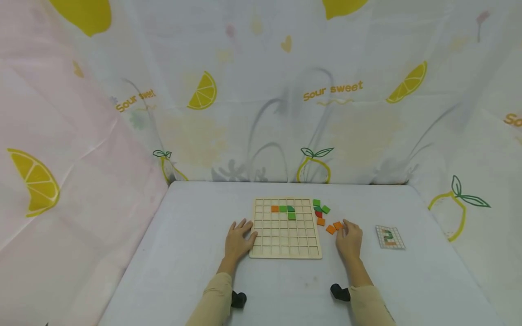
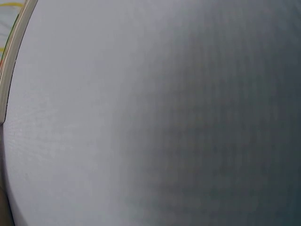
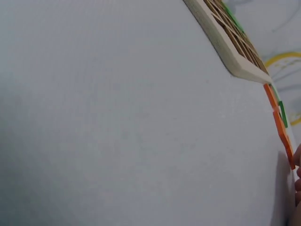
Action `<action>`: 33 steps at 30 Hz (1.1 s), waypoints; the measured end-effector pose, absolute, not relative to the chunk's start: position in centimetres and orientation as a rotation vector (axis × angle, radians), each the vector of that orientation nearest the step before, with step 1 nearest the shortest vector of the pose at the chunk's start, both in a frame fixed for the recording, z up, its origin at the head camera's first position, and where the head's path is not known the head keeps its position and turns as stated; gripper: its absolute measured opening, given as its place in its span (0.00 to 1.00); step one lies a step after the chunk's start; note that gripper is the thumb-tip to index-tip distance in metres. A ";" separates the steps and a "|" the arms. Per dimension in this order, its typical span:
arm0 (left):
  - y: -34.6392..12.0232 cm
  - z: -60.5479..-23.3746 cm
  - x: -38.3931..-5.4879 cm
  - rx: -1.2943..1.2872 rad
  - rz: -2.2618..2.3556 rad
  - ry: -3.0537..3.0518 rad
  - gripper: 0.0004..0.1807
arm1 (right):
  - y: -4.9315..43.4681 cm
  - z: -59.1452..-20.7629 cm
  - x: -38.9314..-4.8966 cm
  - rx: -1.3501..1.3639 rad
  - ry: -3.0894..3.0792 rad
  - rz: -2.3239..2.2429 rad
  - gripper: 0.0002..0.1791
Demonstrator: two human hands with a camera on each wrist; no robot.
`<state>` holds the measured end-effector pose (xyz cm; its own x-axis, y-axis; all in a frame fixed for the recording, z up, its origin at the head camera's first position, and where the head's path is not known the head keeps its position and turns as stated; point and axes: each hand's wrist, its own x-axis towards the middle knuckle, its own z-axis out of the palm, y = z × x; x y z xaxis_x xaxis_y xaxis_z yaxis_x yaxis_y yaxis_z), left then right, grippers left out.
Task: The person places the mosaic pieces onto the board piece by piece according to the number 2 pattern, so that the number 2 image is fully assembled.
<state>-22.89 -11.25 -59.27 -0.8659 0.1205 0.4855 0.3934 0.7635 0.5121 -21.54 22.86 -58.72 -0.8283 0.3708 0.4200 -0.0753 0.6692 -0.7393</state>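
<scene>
Starting at the left, you have a printed backdrop (image 1: 94, 127) with lemon slices rising beside the white table (image 1: 191, 217). Your left hand (image 1: 238, 241) rests on the board's left edge, its fingers apart; a black wrist piece (image 1: 239, 299) sits by that sleeve. The gridded board (image 1: 285, 251) lies flat, with an orange square (image 1: 275, 208), two green squares (image 1: 283, 208) and a part-green piece (image 1: 291, 208) near its top. Off its right edge you find loose green tiles (image 1: 326, 209), a red shape (image 1: 319, 214) and two orange tiles (image 1: 331, 229), which lie between the board and your right hand (image 1: 350, 240). That hand's fingertips touch another orange tile (image 1: 338, 225); you cannot tell whether they pinch it. Farther right is a pattern card (image 1: 390, 237).

Your right wrist view shows the board's thick side and orange tiles edge-on, which the head view does not; your left wrist view gives mostly white surface and a sliver of board.
</scene>
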 end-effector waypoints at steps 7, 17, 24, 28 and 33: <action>-11.5 -60.4 -23.4 -0.467 -0.885 -2.380 0.20 | 23.0 -58.8 -21.4 -0.207 -2.367 1.040 0.20; -11.2 -59.2 -23.0 -0.394 -0.831 -2.525 0.19 | 22.9 -58.6 -21.6 -0.243 -2.404 1.046 0.19; -11.2 -59.1 -22.8 -0.380 -0.859 -2.538 0.19 | 23.0 -58.2 -21.9 -0.287 -2.423 1.183 0.22; -11.2 -59.0 -22.8 -0.376 -0.867 -2.545 0.20 | 22.8 -57.8 -22.7 -0.235 -2.448 1.158 0.20; -11.2 -59.0 -22.8 -0.376 -0.854 -2.545 0.20 | 21.3 -56.8 -24.6 -0.126 -2.528 1.031 0.16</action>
